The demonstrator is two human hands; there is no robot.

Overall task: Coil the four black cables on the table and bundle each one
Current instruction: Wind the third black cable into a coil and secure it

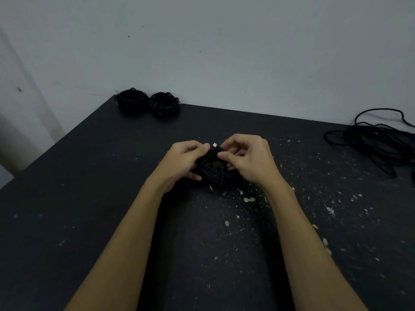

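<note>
A coiled black cable (214, 173) sits between my hands at the middle of the black table (89, 176). My left hand (183, 161) grips the coil's left side, fingers curled round it. My right hand (249, 158) pinches the cable's end, whose pale metal plug (215, 145) sticks up between my thumbs. Two finished black coils (132, 100) (165, 103) lie side by side at the far left corner. A loose tangle of black cable (379, 140) lies at the far right edge.
Pale flakes and dust (249, 199) are scattered over the right half of the table. A grey wall (224, 52) stands right behind the far edge. The table's left edge runs diagonally, with floor beyond it.
</note>
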